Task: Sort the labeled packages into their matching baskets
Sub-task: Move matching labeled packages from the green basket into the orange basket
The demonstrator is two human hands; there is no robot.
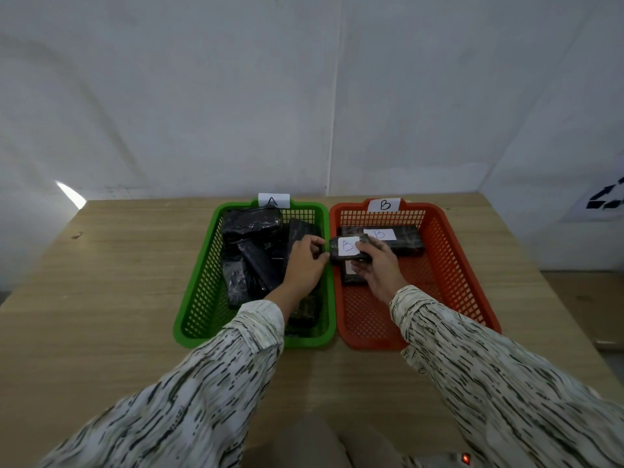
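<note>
A green basket [199, 292] tagged A holds several black wrapped packages [251, 228]. To its right, an orange basket [456, 275] tagged B has a black package with a B label [405, 239] at its far end and another package [353, 276] partly hidden below my right hand. A small black package with a white B label [346, 248] hovers over the orange basket's left rim. My right hand [376, 265] grips it from the right. My left hand [305, 261], above the green basket, touches its left end with the fingertips.
Both baskets stand side by side on a light wooden table [118, 282] against a white wall. A paper with black marks [607, 199] hangs on the wall at the far right. A small red light [466, 457] glows at the bottom edge.
</note>
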